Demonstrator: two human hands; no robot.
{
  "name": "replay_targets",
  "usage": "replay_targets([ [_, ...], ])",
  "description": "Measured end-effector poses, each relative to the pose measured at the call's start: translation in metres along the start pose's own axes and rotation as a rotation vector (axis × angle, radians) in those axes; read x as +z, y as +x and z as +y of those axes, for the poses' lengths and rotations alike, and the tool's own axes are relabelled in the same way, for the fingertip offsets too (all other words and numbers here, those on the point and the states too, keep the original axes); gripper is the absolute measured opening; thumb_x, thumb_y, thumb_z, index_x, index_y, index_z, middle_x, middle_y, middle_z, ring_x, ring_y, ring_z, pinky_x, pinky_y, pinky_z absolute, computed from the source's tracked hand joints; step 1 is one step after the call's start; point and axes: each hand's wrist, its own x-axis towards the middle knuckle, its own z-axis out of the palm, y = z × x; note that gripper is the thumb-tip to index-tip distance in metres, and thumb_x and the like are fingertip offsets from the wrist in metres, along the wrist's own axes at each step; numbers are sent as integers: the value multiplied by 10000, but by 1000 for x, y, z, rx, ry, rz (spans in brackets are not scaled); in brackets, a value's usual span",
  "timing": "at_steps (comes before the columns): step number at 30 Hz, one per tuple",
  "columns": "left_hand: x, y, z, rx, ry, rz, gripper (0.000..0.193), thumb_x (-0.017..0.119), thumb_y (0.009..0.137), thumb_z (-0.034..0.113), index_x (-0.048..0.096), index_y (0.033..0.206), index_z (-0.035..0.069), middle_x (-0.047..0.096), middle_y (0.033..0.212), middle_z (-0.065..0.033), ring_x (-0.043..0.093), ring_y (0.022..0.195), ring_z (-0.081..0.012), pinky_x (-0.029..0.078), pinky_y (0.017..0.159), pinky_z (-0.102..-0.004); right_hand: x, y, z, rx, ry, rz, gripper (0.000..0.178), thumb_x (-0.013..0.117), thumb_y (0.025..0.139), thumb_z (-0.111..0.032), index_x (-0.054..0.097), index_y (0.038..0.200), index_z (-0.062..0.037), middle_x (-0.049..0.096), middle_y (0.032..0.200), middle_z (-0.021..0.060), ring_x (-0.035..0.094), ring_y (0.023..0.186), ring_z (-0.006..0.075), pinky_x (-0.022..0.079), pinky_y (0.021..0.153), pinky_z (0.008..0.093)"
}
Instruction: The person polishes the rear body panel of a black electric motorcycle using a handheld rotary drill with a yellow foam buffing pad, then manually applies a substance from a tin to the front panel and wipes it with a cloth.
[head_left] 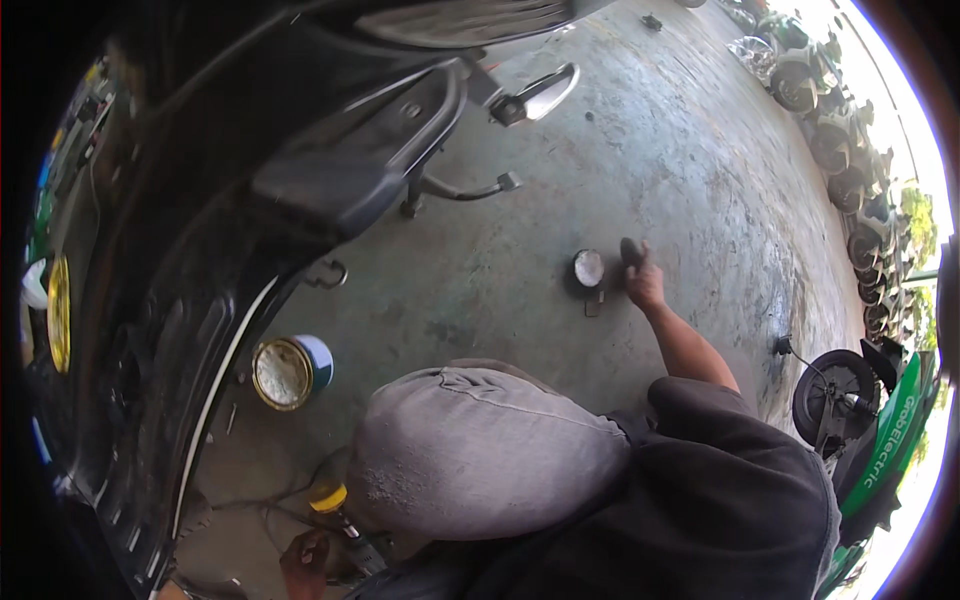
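My right arm reaches out over the floor, and my right hand (645,284) is closed on a small dark rounded object (630,252), its kind not clear. Just left of it stands a small round container (588,268) with whitish contents. A small flat piece (594,304) lies below that container. At the lower left my left hand (306,562) has curled fingers; what they hold, if anything, is hidden. Beside it is a power tool (362,552) with a silver neck and a yellow round end (328,498). My bent knee (490,450) in grey trousers hides the floor between.
A black scooter body (200,200) fills the left, with a footrest (545,92) and stand (465,190) jutting out. An open paint can (290,372) stands near it. A cable (270,505) lies by the tool. A green scooter (885,430) and a row of parked scooters (835,140) line the right.
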Motion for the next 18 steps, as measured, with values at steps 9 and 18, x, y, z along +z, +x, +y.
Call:
replay_targets([
  [9, -52, 2, 144, 771, 134, 12, 402, 593, 926, 212, 577, 1253, -21, 670, 1140, -186, 641, 1083, -284, 497, 926, -398, -120, -48, -93, -125, 1290, -445, 597, 602, 951, -214, 356, 1433, 36, 570, 1285, 179, 602, 1141, 273, 496, 972, 387],
  [18, 106, 85, 398, 1417, -122, 140, 472, 520, 975, 262, 485, 1395, 50, 430, 1447, -227, 378, 1357, -409, 305, 1097, -497, -9, -80, -210, -135, 993, -722, 580, 646, 951, -320, 477, 1362, 52, 659, 1103, 113, 609, 1006, 176, 487, 867, 336],
])
